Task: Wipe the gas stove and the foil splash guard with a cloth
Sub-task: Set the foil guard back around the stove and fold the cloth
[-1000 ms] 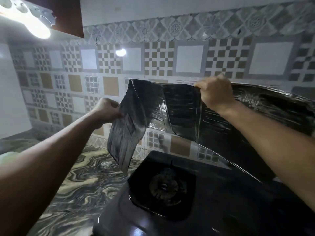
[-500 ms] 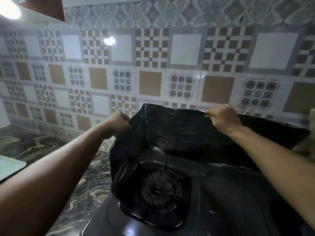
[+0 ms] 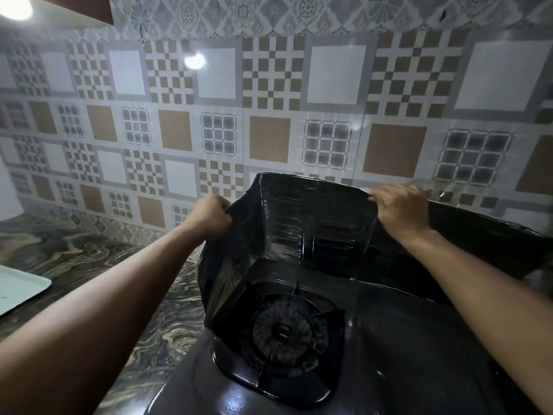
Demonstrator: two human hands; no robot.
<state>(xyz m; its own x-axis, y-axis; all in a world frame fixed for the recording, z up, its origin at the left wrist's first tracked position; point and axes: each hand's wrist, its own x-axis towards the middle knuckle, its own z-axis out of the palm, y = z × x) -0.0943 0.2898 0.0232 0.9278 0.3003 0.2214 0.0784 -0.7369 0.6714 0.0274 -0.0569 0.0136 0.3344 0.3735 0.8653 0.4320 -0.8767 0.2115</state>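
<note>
Lowered since a second ago, the foil splash guard (image 3: 314, 223) now stands along the rear and left edges of the gas stove (image 3: 389, 354), where earlier it hung clear above the burner (image 3: 282, 332). I judge the step in hand to be seating the guard. Its folded left panel reaches down beside the burner; I keep that fold square so the panel stands upright and clear of the pan support. My left hand (image 3: 211, 215) pinches the top corner of the left panel. My right hand (image 3: 399, 209) grips the top edge of the rear panel. Grip lightly: foil creases easily. No cloth is visible. A pale tray (image 3: 21, 287) lies on the tabletop (image 3: 98, 259).
</note>
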